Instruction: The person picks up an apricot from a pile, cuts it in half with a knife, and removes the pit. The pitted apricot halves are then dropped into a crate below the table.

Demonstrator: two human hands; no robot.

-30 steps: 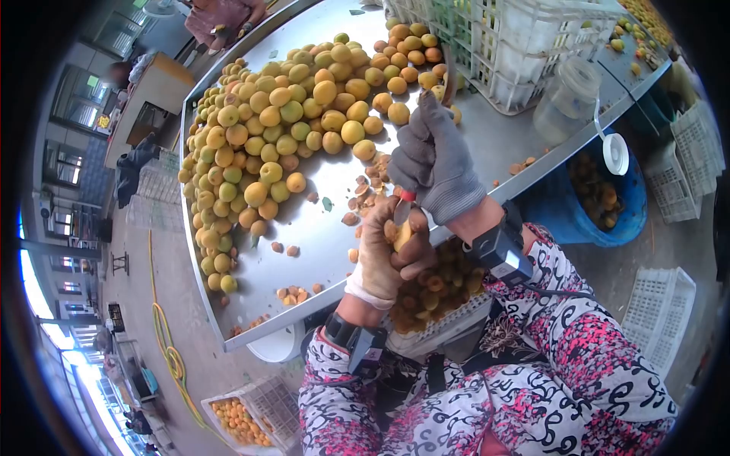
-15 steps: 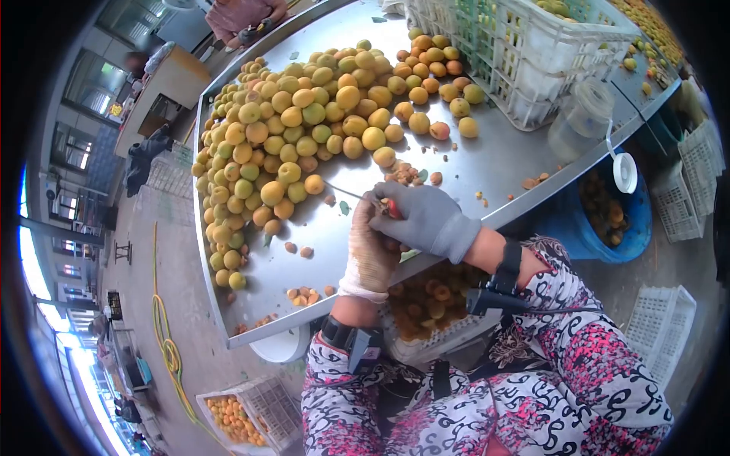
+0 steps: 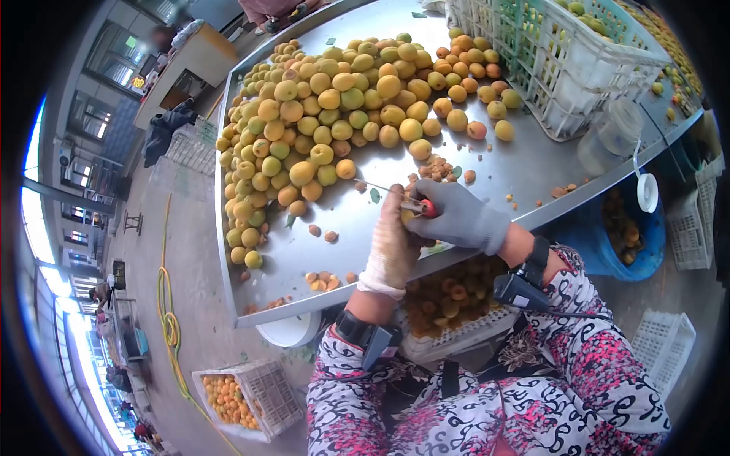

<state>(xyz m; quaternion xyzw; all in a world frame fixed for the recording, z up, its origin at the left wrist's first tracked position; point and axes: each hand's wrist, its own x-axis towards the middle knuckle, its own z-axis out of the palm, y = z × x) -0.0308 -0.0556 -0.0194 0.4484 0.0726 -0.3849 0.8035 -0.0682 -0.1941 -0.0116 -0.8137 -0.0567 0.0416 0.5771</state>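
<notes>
My left hand, in a pale stained glove, is closed around an apricot, which shows only in part between my hands. My right hand, gloved in grey, grips a red-handled tool. Its metal part lies against the fruit, and a thin metal shaft seems to stretch out to the left past my left fingertips. Both hands meet above the near rim of the metal table. Just beyond them are a heap of apricots and a small pile of brown pits.
A white crate and a clear plastic jar stand on the table's right. Below the rim sit a crate of apricot halves and a blue bucket. A tipped crate and yellow hose are on the floor. Another person's sleeve appears opposite.
The view has shifted, so the scene sits further right and slightly higher at the table. My hands remain together; the tool's red handle and metal part now show more plainly.
</notes>
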